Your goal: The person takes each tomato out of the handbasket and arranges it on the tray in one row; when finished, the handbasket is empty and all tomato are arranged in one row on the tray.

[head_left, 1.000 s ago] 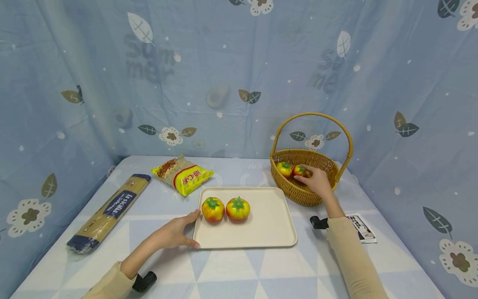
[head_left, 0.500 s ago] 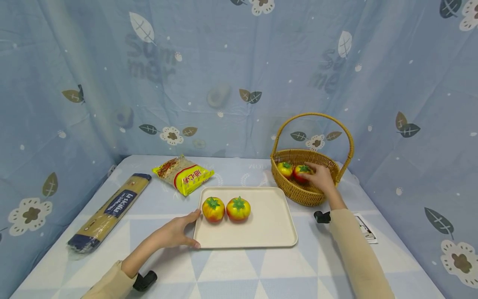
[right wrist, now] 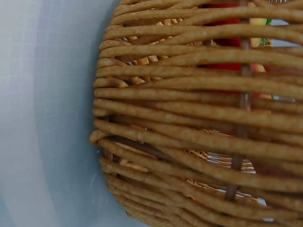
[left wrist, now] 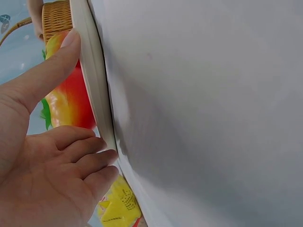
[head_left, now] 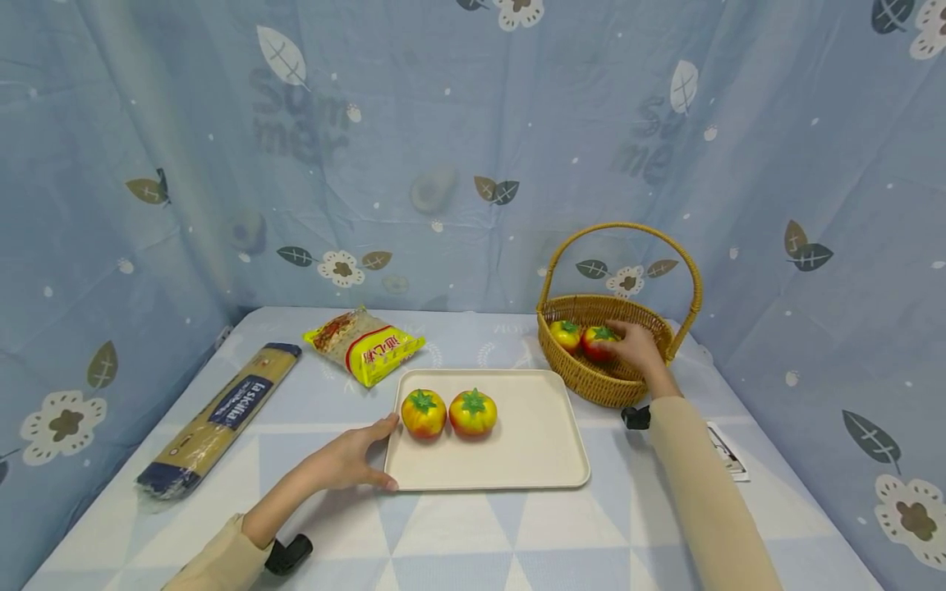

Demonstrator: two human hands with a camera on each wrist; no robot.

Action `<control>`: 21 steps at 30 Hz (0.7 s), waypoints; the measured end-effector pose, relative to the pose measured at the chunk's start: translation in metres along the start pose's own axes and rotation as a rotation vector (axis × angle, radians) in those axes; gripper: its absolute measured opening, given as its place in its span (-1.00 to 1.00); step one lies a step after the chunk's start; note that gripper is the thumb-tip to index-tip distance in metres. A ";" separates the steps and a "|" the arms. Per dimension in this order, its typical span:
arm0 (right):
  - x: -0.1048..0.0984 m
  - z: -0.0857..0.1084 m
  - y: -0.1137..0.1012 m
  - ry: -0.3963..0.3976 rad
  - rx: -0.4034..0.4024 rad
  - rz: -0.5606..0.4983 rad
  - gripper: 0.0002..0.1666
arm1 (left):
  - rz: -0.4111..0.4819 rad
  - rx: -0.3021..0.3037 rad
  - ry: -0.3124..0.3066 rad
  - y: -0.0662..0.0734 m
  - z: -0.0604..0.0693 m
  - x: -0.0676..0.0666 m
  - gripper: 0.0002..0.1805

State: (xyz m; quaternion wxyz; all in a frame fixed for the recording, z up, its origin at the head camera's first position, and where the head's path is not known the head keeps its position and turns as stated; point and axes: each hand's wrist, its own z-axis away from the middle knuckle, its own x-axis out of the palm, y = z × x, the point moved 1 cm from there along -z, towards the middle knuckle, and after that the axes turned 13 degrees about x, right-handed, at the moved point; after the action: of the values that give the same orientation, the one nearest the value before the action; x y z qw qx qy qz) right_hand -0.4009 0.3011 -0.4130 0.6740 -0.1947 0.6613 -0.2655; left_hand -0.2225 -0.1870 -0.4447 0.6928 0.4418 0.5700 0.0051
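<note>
A cream tray point(head_left: 532, 435) lies mid-table with two yellow-red tomatoes on its left part, one tomato point(head_left: 424, 414) beside another tomato point(head_left: 473, 413). My left hand point(head_left: 343, 460) touches the tray's left edge, thumb and fingers spread apart; the left wrist view shows the thumb point(left wrist: 66, 52) and relaxed fingers against the rim. Inside the wicker basket point(head_left: 591, 382) at the right, my right hand point(head_left: 637, 349) holds a redder tomato point(head_left: 597, 345) by its right side. A yellower tomato point(head_left: 565, 335) sits left of it. In the right wrist view, the basket weave point(right wrist: 189, 104) hides most of the hand.
A yellow noodle packet point(head_left: 365, 345) lies behind the tray's left corner. Along the table's left side lies a long pasta pack point(head_left: 222, 419). The basket's tall handle point(head_left: 628, 226) arches over the right hand. A printed card point(head_left: 727, 455) is partly under the right forearm.
My right hand has shifted slightly right inside the basket, and more of the red tomato shows beside its fingers. The left hand and tray have stayed put.
</note>
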 end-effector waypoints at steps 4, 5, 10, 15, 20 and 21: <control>0.001 -0.002 -0.001 -0.026 0.029 0.001 -0.15 | -0.001 -0.004 0.004 0.002 0.000 0.000 0.15; 0.002 -0.002 -0.001 -0.032 0.036 0.002 -0.15 | -0.003 -0.007 0.006 0.002 0.000 0.000 0.15; 0.003 -0.004 0.000 -0.046 0.055 0.004 -0.17 | -0.008 -0.016 0.007 0.003 0.000 -0.001 0.15; 0.003 -0.003 0.000 -0.044 0.060 0.012 -0.18 | -0.006 -0.016 0.002 0.003 0.000 -0.001 0.15; 0.001 0.000 -0.002 -0.034 0.068 0.025 -0.18 | -0.005 -0.020 0.000 0.003 0.000 0.000 0.15; 0.001 0.001 -0.003 -0.030 0.068 0.031 -0.18 | -0.005 -0.020 -0.001 0.002 0.000 0.000 0.15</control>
State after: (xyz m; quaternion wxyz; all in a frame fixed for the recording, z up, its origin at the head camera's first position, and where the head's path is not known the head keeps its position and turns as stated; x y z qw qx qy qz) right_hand -0.4005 0.2985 -0.4121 0.6942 -0.1657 0.6445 -0.2745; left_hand -0.2211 -0.1859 -0.4430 0.6974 0.4332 0.5708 0.0090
